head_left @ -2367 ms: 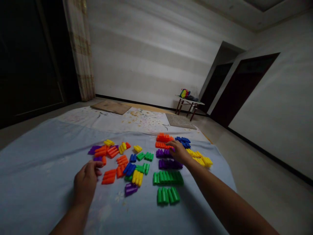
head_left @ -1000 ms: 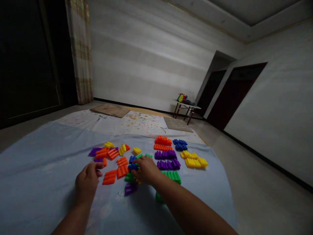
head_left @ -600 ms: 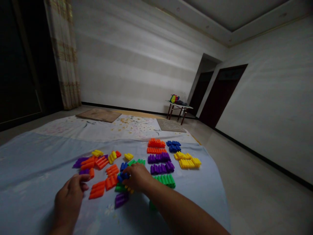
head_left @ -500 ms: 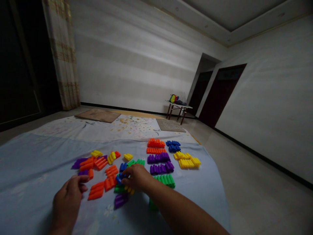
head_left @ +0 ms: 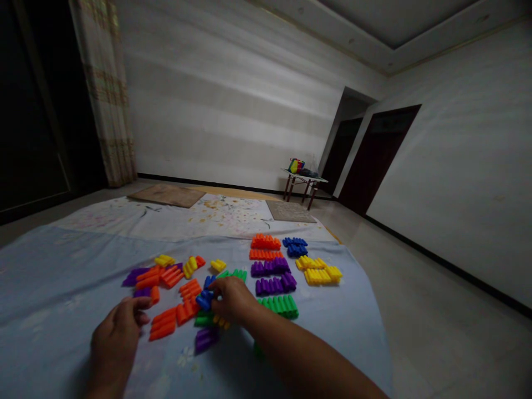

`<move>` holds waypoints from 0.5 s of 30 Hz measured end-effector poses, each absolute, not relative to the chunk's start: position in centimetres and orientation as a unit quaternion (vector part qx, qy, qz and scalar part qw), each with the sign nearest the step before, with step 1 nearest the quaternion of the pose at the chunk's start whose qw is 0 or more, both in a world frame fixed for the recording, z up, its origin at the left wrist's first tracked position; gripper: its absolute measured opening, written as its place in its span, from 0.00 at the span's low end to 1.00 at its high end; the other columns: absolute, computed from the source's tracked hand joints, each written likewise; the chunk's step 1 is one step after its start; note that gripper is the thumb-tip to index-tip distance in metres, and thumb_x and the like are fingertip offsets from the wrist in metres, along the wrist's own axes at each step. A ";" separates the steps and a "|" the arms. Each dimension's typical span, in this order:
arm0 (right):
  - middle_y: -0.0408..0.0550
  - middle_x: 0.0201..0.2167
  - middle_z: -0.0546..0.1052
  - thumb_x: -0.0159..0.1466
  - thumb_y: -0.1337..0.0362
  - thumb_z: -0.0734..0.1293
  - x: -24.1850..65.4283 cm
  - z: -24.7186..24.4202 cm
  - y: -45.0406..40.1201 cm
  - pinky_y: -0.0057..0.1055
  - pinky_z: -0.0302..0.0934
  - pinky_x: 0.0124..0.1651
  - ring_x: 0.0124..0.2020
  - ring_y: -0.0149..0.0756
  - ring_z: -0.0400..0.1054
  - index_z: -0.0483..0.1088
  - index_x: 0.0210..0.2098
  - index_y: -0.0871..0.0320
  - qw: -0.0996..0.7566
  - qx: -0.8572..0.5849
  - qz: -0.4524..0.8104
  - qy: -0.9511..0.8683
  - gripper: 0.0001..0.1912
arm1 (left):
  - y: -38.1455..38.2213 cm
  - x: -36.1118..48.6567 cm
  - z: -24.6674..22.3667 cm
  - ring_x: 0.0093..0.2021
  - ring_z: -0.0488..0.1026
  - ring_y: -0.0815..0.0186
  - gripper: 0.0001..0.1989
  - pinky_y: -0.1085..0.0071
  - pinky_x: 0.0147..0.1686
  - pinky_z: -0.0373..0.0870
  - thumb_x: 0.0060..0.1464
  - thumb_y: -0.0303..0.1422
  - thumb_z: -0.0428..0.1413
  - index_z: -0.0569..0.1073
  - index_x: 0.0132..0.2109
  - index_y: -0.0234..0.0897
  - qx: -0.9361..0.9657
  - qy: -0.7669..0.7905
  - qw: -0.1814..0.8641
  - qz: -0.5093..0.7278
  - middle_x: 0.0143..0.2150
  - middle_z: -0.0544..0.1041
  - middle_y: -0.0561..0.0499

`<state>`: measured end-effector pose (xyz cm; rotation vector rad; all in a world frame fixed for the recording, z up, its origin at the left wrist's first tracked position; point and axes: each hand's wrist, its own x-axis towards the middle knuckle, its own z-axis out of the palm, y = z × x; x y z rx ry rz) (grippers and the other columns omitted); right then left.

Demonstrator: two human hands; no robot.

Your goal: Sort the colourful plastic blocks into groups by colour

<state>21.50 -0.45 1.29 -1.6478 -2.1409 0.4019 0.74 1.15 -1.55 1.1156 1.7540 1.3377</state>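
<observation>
My right hand [head_left: 233, 298] pinches a blue ridged plastic block [head_left: 205, 300] over the middle of the loose pile. Its palm and forearm hide part of what lies beneath. Green [head_left: 203, 320] and purple ridged blocks [head_left: 206, 339] lie just below it, and orange ridged blocks [head_left: 188, 310] are to its left. My left hand [head_left: 118, 330] rests on the cloth with fingers loosely bent and apart, nothing in them. Beside its fingertips are a small orange block [head_left: 154, 295] and a flat orange one [head_left: 163, 325].
Blocks lie grouped by colour on the right: orange [head_left: 266, 242], purple [head_left: 270, 267], green [head_left: 282, 306], blue [head_left: 295, 246] and yellow [head_left: 322, 275]. A pale blue floral cloth [head_left: 341, 332] covers the surface. Two mats [head_left: 166, 195] lie at its far side; a small table [head_left: 305, 177] stands beyond.
My right hand has turned slightly, and the blue block in its fingers shows more. The left hand has barely moved. The other blocks stay put.
</observation>
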 end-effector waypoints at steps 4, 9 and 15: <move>0.43 0.36 0.78 0.54 0.67 0.66 22.2 1.9 -0.8 0.28 0.60 0.44 0.39 0.35 0.71 0.72 0.43 0.54 0.244 -0.582 0.141 -0.763 0.16 | 1.1 0.8 -1.4 0.26 0.66 0.66 0.16 0.73 0.23 0.63 0.47 0.42 0.43 0.72 0.33 0.39 0.421 0.668 0.332 0.517 0.22 0.68 0.54; 0.46 0.37 0.77 0.54 0.69 0.67 27.5 3.6 -0.3 0.29 0.62 0.43 0.37 0.33 0.70 0.70 0.48 0.57 0.343 -0.604 0.114 -0.710 0.21 | 1.0 0.9 -1.3 0.26 0.66 0.66 0.16 0.74 0.22 0.63 0.46 0.41 0.43 0.72 0.31 0.38 0.418 0.664 0.331 0.525 0.21 0.68 0.54; 0.45 0.37 0.78 0.55 0.69 0.65 39.1 5.4 1.9 0.25 0.62 0.39 0.38 0.33 0.72 0.71 0.46 0.58 0.303 -0.778 0.027 -0.550 0.18 | 0.9 1.1 -1.3 0.25 0.68 0.66 0.17 0.74 0.22 0.65 0.47 0.41 0.42 0.72 0.30 0.38 0.447 0.667 0.287 0.523 0.21 0.69 0.54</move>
